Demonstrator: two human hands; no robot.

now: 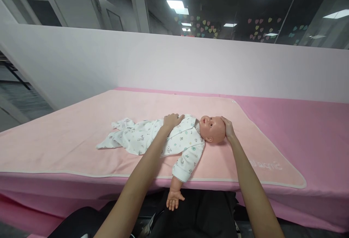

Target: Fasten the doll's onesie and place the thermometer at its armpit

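Observation:
A baby doll (188,136) in white printed pyjamas lies on its back across a peach-pink mat (81,121), head to the right and feet to the left. My left hand (172,121) rests flat on the doll's chest and belly, fingers stretched out. Against the crown of the doll's bald head (215,130), my right hand (228,127) is cupped, its fingers extended along the top and side. One arm of the doll hangs over the table's near edge, palm showing. The doll's far arm is mostly hidden.
Under the mat, a pink cloth (313,132) covers the table and hangs over its front edge. A white low wall (191,63) stands behind, with dark glass (231,9) above it. My legs in black trousers (201,212) are below the near edge.

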